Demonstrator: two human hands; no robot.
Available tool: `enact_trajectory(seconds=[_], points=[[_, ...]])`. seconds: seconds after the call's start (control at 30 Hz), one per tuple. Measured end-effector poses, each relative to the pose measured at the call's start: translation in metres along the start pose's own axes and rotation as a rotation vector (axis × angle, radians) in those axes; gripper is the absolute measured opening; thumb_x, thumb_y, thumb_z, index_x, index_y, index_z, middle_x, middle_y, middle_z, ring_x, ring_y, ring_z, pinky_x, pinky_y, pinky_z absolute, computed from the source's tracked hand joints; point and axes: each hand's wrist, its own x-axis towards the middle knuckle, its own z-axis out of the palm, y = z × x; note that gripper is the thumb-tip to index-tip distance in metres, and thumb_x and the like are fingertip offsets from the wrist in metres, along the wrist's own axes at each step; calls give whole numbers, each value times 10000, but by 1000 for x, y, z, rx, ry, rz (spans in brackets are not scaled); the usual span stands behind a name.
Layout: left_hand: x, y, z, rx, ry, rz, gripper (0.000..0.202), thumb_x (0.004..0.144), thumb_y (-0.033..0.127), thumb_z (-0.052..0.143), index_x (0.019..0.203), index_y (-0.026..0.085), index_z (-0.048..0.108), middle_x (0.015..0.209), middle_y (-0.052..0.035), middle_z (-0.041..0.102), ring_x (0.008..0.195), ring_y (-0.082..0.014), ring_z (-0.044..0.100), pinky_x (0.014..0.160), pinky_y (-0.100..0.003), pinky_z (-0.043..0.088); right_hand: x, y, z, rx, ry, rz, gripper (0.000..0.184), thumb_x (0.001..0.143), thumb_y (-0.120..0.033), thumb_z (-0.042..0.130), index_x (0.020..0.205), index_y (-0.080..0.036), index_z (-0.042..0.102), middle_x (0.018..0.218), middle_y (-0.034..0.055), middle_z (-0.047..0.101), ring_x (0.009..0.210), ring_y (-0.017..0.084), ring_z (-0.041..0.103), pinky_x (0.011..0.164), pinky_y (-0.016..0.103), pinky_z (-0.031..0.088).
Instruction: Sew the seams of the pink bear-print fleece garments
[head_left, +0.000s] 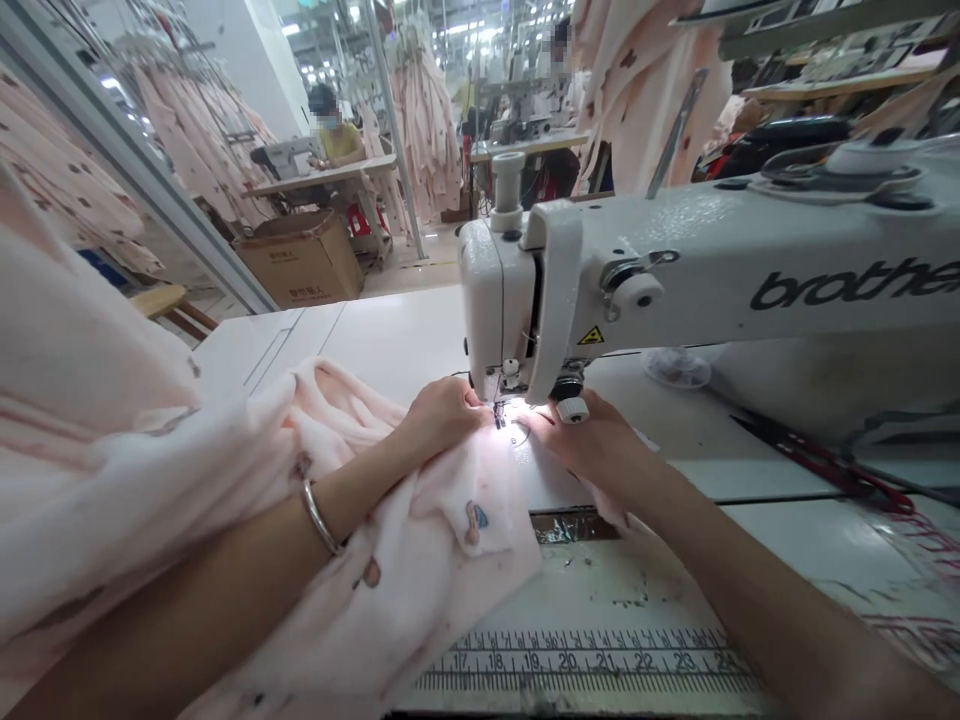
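A pale pink printed fleece garment [480,470] lies over the left of the sewing table and runs up to the lit presser foot [501,415] of a white sewing machine [517,290]. Just left of the needle, my left hand [446,412] is closed on the fabric, its fingertips close to the foot. My right hand [589,435] is on the other side, partly behind the machine's head and knob. Its fingers reach toward the foot, and a bit of pink cloth hangs beneath the palm. What those fingers pinch is hard to make out.
Red-handled scissors [825,460] and a small clear dish [677,367] lie under the machine's arm. A printed ruler [570,660] runs along the front edge. Beyond the table stand a cardboard box [300,260], hanging pink garments [424,130] and a person [337,135] at another machine.
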Motion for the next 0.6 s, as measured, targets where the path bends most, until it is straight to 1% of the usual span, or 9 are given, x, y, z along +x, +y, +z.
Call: enact_trajectory(seconds=[0.07, 0.13, 0.2, 0.23, 0.27, 0.3, 0.37, 0.47, 0.6], points=[[1, 0, 0, 11, 3, -10, 217, 667, 296, 554, 527, 159, 461, 548, 22, 440, 564, -102, 395, 520, -243, 253, -23, -6, -5, -117, 56, -62, 217, 785, -28, 504, 918, -96, 662, 934, 173, 635, 1019, 325, 552, 834, 451, 463], [1, 0, 0, 20, 6, -19, 206, 665, 301, 567, 544, 158, 481, 560, 19, 460, 571, -105, 403, 522, -242, 255, -48, -15, -4, -270, 209, -220, 331, 752, 44, 437, 996, -25, 650, 1041, 221, 610, 1132, 373, 475, 871, 500, 443], [2, 0, 0, 27, 8, -21, 205, 669, 317, 572, 565, 156, 500, 571, 16, 476, 567, -104, 405, 524, -241, 256, -67, -25, 5, -332, 348, -438, 390, 759, 51, 390, 1062, 6, 632, 1072, 210, 608, 1119, 351, 484, 844, 456, 482], [2, -1, 1, 30, 8, -19, 209, 673, 325, 570, 570, 155, 506, 575, 14, 483, 564, -103, 405, 524, -241, 257, -73, -29, 11, -312, 371, -524, 406, 768, 44, 381, 1094, 8, 621, 1075, 195, 611, 1078, 329, 511, 811, 421, 507], [2, -1, 1, 34, 9, -16, 213, 677, 331, 566, 573, 153, 510, 581, 12, 491, 565, -103, 408, 525, -241, 258, -76, -32, 17, -260, 363, -575, 411, 774, 39, 382, 1113, 4, 613, 1075, 183, 613, 1036, 308, 532, 781, 396, 524], [2, -2, 1, 37, 11, -12, 212, 682, 334, 560, 582, 152, 519, 593, 9, 506, 572, -105, 418, 528, -241, 262, -78, -34, 23, -203, 338, -591, 407, 781, 37, 388, 1121, -3, 609, 1067, 174, 615, 1003, 293, 544, 765, 384, 534], [2, -2, 1, 42, 21, -3, 196, 691, 335, 551, 617, 154, 554, 636, 2, 549, 606, -115, 454, 539, -239, 276, -76, -33, 29, -107, 289, -574, 366, 785, 44, 408, 1067, -34, 627, 1025, 154, 622, 966, 277, 552, 754, 383, 543], [2, -3, 3, 51, 35, 5, 190, 702, 336, 543, 685, 158, 609, 704, -12, 604, 666, -137, 502, 563, -242, 301, -74, -26, 25, -13, 231, -537, 292, 773, 54, 431, 923, -97, 631, 983, 122, 620, 952, 260, 543, 779, 392, 538], [1, -5, 7, 65, 65, 3, 208, 713, 331, 529, 755, 158, 638, 766, -31, 636, 733, -167, 540, 592, -250, 322, -79, -21, 20, -5, 181, -514, 285, 731, 48, 424, 891, -123, 586, 956, 119, 611, 981, 271, 527, 804, 411, 528]])
